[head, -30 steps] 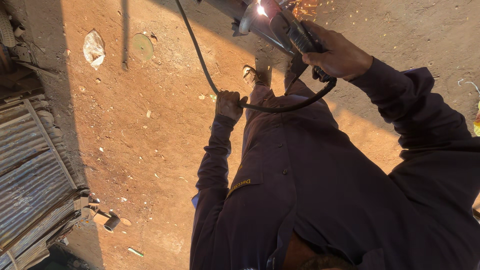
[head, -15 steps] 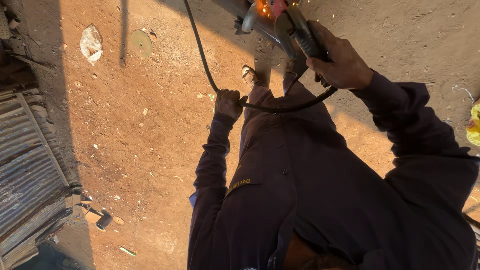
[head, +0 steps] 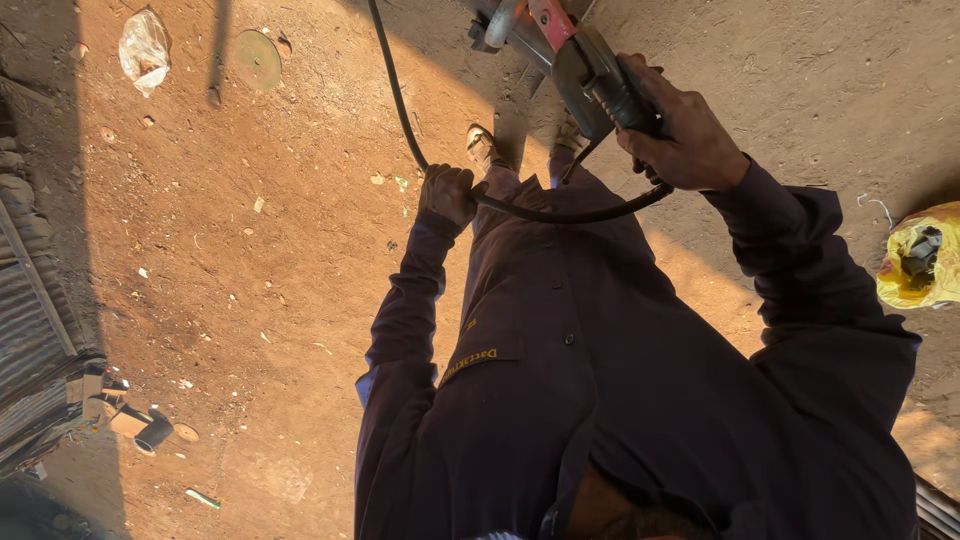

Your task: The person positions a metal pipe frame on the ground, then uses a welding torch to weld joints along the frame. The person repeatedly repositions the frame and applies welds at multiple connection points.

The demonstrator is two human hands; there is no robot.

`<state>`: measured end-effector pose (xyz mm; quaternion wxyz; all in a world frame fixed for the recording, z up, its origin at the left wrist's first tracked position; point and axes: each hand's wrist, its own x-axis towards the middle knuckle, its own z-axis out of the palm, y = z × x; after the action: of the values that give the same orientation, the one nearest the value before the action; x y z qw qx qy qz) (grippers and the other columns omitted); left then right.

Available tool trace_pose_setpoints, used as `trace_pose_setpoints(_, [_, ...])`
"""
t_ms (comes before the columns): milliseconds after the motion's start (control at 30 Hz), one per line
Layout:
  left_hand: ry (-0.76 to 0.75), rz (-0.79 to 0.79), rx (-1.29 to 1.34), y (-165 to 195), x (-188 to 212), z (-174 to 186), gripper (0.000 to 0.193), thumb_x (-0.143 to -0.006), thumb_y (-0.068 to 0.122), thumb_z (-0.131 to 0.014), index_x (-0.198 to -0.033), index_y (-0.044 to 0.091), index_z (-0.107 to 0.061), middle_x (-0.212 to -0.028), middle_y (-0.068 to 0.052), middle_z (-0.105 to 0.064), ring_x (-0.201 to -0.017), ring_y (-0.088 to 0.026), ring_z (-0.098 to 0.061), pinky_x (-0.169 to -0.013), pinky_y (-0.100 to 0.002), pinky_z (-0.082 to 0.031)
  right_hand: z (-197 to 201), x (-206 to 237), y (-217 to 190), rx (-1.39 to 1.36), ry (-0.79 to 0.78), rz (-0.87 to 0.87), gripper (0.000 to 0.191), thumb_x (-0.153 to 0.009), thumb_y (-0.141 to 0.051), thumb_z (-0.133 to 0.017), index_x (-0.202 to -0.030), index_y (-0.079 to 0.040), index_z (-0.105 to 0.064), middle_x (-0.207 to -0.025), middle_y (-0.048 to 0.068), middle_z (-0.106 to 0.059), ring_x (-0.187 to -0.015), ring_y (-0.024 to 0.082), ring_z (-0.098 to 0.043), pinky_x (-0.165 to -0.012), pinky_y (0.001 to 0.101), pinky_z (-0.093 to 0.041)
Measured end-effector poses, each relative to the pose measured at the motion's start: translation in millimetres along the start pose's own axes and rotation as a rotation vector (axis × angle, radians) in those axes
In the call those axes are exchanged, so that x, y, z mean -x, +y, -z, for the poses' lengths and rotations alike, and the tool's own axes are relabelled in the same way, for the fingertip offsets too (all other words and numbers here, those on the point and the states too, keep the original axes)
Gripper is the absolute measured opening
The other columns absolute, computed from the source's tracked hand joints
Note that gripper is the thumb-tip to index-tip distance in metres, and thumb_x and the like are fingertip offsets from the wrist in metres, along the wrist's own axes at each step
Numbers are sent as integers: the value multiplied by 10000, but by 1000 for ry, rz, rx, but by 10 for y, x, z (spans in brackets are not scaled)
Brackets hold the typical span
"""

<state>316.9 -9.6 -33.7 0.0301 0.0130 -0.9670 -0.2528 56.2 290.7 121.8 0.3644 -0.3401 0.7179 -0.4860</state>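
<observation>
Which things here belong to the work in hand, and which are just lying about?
In use: angle grinder in right hand; black cable in left hand.

Lying about: round disc, crumpled plastic bag, yellow bag, corrugated sheet.

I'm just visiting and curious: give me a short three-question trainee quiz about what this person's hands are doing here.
1. True or false: the right hand grips the handle of the grey and red angle grinder.
2. What does the left hand hold? A) round grinding disc B) thick black power cable C) clear plastic bag
3. Fill in: the yellow plastic bag lies on the ____ ground.

Key: 1 true. 2 B, the thick black power cable; the round grinding disc and clear plastic bag lie apart on the reddish dirt ground. 3 dirt.
</observation>
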Motion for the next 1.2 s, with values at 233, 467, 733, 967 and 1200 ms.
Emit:
trace_pose_setpoints(233, [-8, 12, -32, -29, 72, -33, 514, -972, 427, -684, -649, 104, -450, -563, -109, -452, -546, -323, -474, -657, -476, -393, -60, -62, 83, 6, -58, 9, 803, -966, -8, -644, -1653, -10, -228, -849, 137, -671, -680, 235, -724, -618, 370, -620])
trace_pose_setpoints(467, [-77, 58, -53, -30, 97, 45, 459, -960, 405, -691, -671, 105, -498, -625, -115, -524, -647, -339, -540, -725, -480, -425, -110, -114, 40, -13, -61, -15, 792, -965, 1, -641, -1649, -3, -241, -872, 147, -678, -675, 236, -727, -609, 365, -618])
trace_pose_setpoints(733, [-218, 176, -62, -7, 78, 93, 439, -955, 369, -697, -669, 68, -555, -673, -154, -604, -707, -366, -581, -767, -482, -443, -110, -159, -52, 2, -29, -29, 784, -963, -5, -669, -1635, 7, -266, -936, 178, -701, -705, 249, -729, -635, 372, -608])
trace_pose_setpoints(967, [-177, 121, -67, -43, 69, 65, 402, -939, 352, -705, -682, 78, -563, -674, -151, -608, -734, -365, -605, -769, -480, -440, -122, -174, -80, -35, -32, -70, 800, -960, -9, -665, -1648, -20, -258, -938, 182, -704, -699, 242, -728, -630, 365, -615])
trace_pose_setpoints(1200, [-181, 124, -30, -40, 80, 71, 401, -892, 355, -755, -675, 65, -583, -657, -168, -607, -716, -384, -597, -737, -495, -434, -128, -162, -50, -23, -32, -66, 809, -959, -16, -675, -1649, -11, -253, -939, 181, -712, -708, 236, -727, -638, 373, -605])
